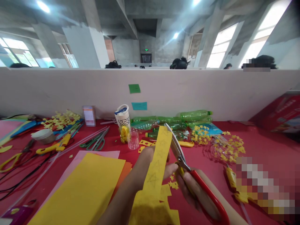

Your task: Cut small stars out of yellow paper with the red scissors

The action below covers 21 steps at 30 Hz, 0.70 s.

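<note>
My left hand pinches a long yellow paper strip with star outlines drawn on it, holding it upright over the red table. My right hand grips red-handled scissors. Their blades are parted at the strip's right edge, near its top. Small cut yellow stars lie just below my hands.
Yellow, pink and orange paper sheets lie at the left front. Green scissors, a yellow glue gun, a paper cup, a small clear bottle, green plastic bottles and scattered yellow stars stand behind. A white partition closes the back.
</note>
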Tool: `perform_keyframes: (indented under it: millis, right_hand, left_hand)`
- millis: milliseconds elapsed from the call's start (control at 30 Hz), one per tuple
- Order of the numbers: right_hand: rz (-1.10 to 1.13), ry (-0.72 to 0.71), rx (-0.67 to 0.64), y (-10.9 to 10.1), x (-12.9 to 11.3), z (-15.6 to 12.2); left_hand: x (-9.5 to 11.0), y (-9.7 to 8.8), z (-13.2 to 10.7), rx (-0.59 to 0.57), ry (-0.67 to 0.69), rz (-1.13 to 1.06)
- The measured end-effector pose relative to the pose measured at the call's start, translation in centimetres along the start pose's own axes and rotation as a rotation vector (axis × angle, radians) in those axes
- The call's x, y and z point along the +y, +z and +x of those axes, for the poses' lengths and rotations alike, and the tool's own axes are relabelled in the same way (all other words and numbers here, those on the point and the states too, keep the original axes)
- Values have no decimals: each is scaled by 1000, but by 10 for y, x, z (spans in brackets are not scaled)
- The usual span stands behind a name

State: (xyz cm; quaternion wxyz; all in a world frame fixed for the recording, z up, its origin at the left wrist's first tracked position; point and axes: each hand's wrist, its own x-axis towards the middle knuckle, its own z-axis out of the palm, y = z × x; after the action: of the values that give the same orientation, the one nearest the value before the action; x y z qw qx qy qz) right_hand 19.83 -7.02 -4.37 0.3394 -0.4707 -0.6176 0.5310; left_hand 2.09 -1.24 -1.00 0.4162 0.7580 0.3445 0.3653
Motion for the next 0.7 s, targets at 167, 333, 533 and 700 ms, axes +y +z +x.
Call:
perform_keyframes:
  millis: [167,333,533,700]
  right_hand:
    - [-18,39,108,6,-12,2]
    - [31,37,102,18,-10,2]
    - [41,15,53,24,-7,3]
    - [24,42,64,21,-5,3]
  left_hand:
    - [2,13,-3,384,61,-239]
    - [4,34,1,642,-18,-537]
    - [1,32,6,836,-126,-520]
    - [0,25,7,866,-134,-448]
